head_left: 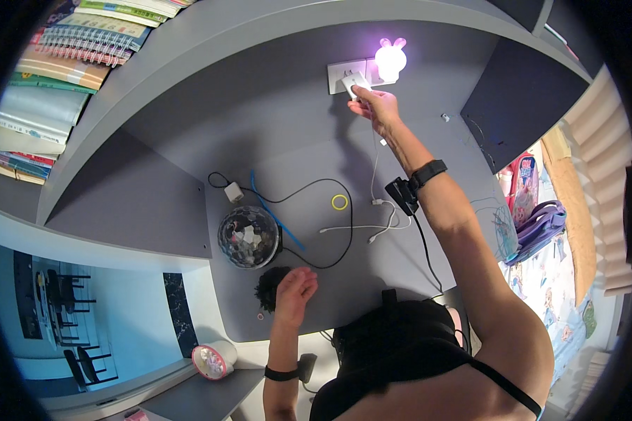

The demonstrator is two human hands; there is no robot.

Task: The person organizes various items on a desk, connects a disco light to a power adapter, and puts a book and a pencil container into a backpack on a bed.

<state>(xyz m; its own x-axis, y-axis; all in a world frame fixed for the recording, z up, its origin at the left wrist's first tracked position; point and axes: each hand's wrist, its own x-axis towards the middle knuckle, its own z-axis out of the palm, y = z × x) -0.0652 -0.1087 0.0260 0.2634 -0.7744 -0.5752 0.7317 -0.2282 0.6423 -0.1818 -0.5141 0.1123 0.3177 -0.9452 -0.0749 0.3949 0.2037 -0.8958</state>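
White charger block [352,83] is at the far side, up against the left part of the socket plate [336,78], tilted, pinched in the right hand [377,107] I'm running. Step in hand looks like plugging in or pulling out; prongs hidden, so I can't tell which. Next move, I judge, calls for squaring the block, then a straight push or pull, clear of the glowing night light [390,62] just right. My left hand [295,291] hangs half-curled, apparently gripping nothing, near left over the gray desk [302,210], beside a black fuzzy thing [267,289].
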